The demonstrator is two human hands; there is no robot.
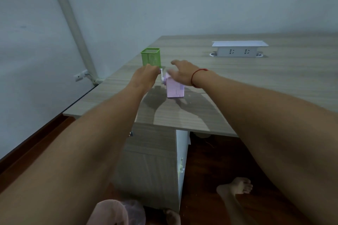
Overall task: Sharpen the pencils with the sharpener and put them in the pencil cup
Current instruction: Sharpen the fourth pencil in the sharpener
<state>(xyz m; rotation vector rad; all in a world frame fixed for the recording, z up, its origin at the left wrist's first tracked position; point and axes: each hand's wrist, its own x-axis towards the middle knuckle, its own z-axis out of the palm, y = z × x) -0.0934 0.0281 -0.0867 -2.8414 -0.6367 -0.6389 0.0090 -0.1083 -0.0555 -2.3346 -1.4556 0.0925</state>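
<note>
A pink crank sharpener stands near the left front of the wooden table. My left hand grips its white crank handle at the sharpener's left side. My right hand rests over the top of the sharpener with its fingers spread; a red string circles that wrist. Behind the hands stands a green mesh pencil cup, upright, and I see nothing sticking out of it. No pencil is visible; the hands may hide one.
A white pop-up socket box sits at the table's back right. A drawer cabinet stands under the table's front edge. The table's left edge runs close to the wall, beside a white pipe. My bare feet are on the dark floor below.
</note>
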